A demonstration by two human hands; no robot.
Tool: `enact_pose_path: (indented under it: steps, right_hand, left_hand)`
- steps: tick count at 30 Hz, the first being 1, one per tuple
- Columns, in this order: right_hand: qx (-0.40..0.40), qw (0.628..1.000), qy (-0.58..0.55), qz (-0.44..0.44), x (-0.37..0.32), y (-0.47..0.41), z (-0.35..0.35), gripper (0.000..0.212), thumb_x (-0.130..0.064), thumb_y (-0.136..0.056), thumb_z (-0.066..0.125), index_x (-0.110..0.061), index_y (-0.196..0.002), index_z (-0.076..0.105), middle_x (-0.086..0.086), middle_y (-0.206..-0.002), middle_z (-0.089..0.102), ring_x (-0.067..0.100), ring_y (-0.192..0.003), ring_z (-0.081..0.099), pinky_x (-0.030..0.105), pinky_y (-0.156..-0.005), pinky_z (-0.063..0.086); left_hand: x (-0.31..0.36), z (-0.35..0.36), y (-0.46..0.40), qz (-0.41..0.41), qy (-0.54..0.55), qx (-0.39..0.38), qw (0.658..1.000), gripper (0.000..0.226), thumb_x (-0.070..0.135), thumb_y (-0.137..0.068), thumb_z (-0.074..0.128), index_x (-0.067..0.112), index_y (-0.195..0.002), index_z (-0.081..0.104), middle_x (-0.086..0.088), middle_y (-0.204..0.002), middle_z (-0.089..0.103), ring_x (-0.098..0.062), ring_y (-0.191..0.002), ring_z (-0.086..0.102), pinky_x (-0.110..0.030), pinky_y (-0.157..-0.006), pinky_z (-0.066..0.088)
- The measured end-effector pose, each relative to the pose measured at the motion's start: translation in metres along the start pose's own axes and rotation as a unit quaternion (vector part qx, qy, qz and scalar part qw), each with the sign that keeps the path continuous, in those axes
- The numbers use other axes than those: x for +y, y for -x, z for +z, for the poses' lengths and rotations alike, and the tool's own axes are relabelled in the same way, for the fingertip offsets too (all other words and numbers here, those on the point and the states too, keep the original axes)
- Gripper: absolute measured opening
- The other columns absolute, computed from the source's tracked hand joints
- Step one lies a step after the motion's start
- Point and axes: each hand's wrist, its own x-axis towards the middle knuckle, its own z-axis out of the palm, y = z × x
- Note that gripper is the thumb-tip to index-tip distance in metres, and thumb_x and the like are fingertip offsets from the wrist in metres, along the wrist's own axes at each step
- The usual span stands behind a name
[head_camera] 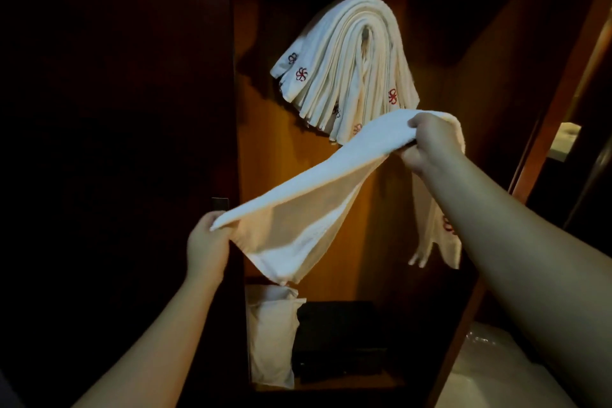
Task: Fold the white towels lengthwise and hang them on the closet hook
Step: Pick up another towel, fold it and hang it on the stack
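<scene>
A white towel (314,185) stretches slantwise between my hands in front of the open closet. My left hand (207,242) pinches its lower end, where a fold sags down. My right hand (430,142) grips its upper end, and the rest of the cloth hangs down behind my right forearm, showing a red emblem. Above it, several folded white towels with red emblems (347,60) drape over a hook on the closet's back wall. The hook itself is hidden under them.
The closet's wooden back panel (265,159) is lit orange. A white pillow-like bag (270,334) stands on the closet floor beside a dark box (337,341). A dark closet door (116,109) is at left. White bedding (496,368) lies at lower right.
</scene>
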Motion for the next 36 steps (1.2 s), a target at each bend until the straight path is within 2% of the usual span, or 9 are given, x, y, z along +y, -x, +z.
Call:
enact_pose_path:
  steps: [5,7,9,13,20,24,27,31,36]
  right_hand:
    - [-0.053,0.998,-0.021,0.002,-0.005,-0.009,-0.005,0.029,0.009,-0.089,0.053,-0.009,-0.111,0.052,0.015,-0.105,0.060,0.029,-0.091,0.064,0.042,-0.065,0.062]
    - [-0.054,0.998,-0.033,0.007,-0.007,-0.015,-0.005,0.038,0.010,-0.086,0.053,-0.009,-0.119,0.054,0.018,-0.111,0.061,0.034,-0.095,0.066,0.044,-0.060,0.062]
    - [-0.049,0.999,-0.013,0.013,-0.006,-0.020,-0.007,0.048,0.009,-0.085,0.052,-0.007,-0.130,0.052,0.020,-0.118,0.061,0.038,-0.100,0.066,0.046,-0.060,0.062]
    - [-0.017,0.999,0.023,0.028,0.002,-0.032,-0.020,0.050,0.009,-0.085,0.051,-0.008,-0.132,0.050,0.018,-0.118,0.060,0.033,-0.099,0.064,0.041,-0.055,0.056]
    - [-0.041,0.997,0.045,0.047,0.013,-0.044,-0.034,0.047,0.008,-0.090,0.054,-0.007,-0.134,0.046,0.020,-0.124,0.063,0.035,-0.104,0.068,0.052,-0.083,0.060]
    - [-0.075,0.996,0.026,0.051,0.013,-0.042,-0.037,0.043,0.002,-0.094,0.057,-0.009,-0.134,0.044,0.019,-0.121,0.065,0.033,-0.099,0.070,0.050,-0.076,0.062]
    - [-0.120,0.991,0.014,0.054,0.010,-0.041,-0.040,0.041,-0.005,-0.098,0.053,-0.010,-0.138,0.044,0.020,-0.122,0.066,0.036,-0.103,0.070,0.051,-0.066,0.061]
    - [-0.154,0.987,-0.014,0.044,0.006,-0.035,-0.031,0.037,-0.007,-0.100,0.050,-0.005,-0.137,0.047,0.023,-0.111,0.071,0.037,-0.089,0.075,0.051,-0.061,0.060]
    - [-0.141,0.989,-0.020,0.037,0.005,-0.024,-0.008,0.040,-0.008,-0.100,0.052,-0.004,-0.139,0.043,0.021,-0.118,0.067,0.037,-0.101,0.069,0.051,-0.056,0.059]
  left_hand:
    - [0.055,-0.025,-0.028,0.082,0.300,-0.061,0.948,0.020,0.015,-0.083,0.071,0.022,-0.101,0.072,0.000,-0.098,0.074,-0.020,-0.097,0.069,-0.034,-0.083,0.058]
    - [0.059,-0.027,-0.024,0.067,0.256,-0.153,0.952,0.035,0.025,-0.076,0.081,0.021,-0.110,0.071,-0.004,-0.107,0.074,-0.021,-0.102,0.070,-0.032,-0.081,0.060]
    - [0.046,-0.025,-0.009,0.025,0.134,-0.214,0.967,0.037,0.012,-0.080,0.079,0.014,-0.115,0.069,-0.011,-0.112,0.073,-0.026,-0.102,0.069,-0.027,-0.076,0.060]
    - [0.041,-0.033,-0.008,0.013,0.104,-0.163,0.981,0.036,-0.003,-0.086,0.062,0.028,-0.094,0.077,-0.003,-0.095,0.077,-0.023,-0.084,0.072,-0.027,-0.056,0.058]
    - [0.051,-0.048,-0.011,-0.016,0.202,-0.179,0.963,0.052,-0.012,-0.089,0.041,0.023,-0.064,0.070,-0.001,-0.085,0.074,-0.022,-0.078,0.072,-0.028,-0.050,0.053]
    - [0.048,-0.057,-0.011,-0.041,0.281,-0.199,0.938,0.028,0.014,-0.079,0.044,0.016,-0.065,0.069,-0.007,-0.075,0.065,-0.024,-0.071,0.062,-0.032,-0.060,0.046]
    - [0.045,-0.054,-0.012,-0.058,0.291,-0.194,0.935,0.033,0.026,-0.092,0.047,0.015,-0.065,0.062,-0.006,-0.089,0.070,-0.023,-0.082,0.070,-0.031,-0.065,0.054]
    - [0.032,-0.034,-0.012,-0.113,0.175,-0.177,0.962,0.033,-0.001,-0.090,0.057,0.020,-0.066,0.051,-0.007,-0.102,0.064,-0.029,-0.099,0.065,-0.033,-0.058,0.055]
    - [0.009,-0.007,-0.010,-0.191,0.104,-0.138,0.966,0.029,-0.015,-0.085,0.045,0.012,-0.092,0.053,-0.017,-0.106,0.052,-0.028,-0.083,0.058,-0.030,-0.052,0.049]
